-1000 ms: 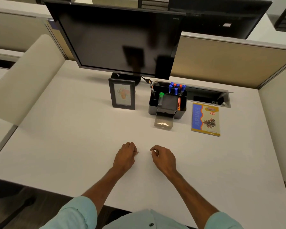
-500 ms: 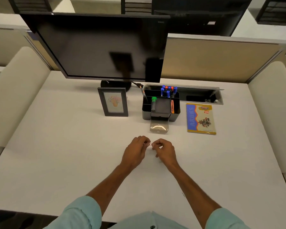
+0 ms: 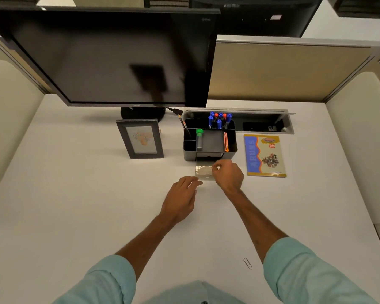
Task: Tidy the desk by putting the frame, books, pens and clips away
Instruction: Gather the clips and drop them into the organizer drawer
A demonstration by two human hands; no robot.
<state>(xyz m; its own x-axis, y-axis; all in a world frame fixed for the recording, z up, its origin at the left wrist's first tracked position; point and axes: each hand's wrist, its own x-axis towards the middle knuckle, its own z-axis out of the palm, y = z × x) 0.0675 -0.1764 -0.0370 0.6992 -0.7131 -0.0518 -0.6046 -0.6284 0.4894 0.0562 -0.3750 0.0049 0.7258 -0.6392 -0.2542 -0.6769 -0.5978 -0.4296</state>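
Note:
My right hand [image 3: 228, 174] hovers over the clear pull-out drawer [image 3: 200, 173] at the front of the black desk organizer [image 3: 231, 148], fingertips pinched on what looks like small paper clips. My left hand [image 3: 180, 200] rests on the desk just left of the drawer's front corner, fingers apart and holding nothing. One loose paper clip [image 3: 247, 263] lies on the desk near my right sleeve. The dark picture frame [image 3: 140, 139] stands left of the organizer. A blue and yellow book [image 3: 264, 155] lies flat to its right. Blue pens [image 3: 218, 120] stand in the organizer's back compartment.
A large black monitor [image 3: 110, 58] stands at the back left, its base behind the frame. An open cable trough [image 3: 261, 123] runs behind the organizer and book. A pencil [image 3: 183, 125] and a green-capped tube [image 3: 199, 139] sit in the organizer. Padded partitions wall both sides.
Both hands moved forward from the middle of the desk; they met fingertip to fingertip, then my right hand went over the drawer and my left hand opened.

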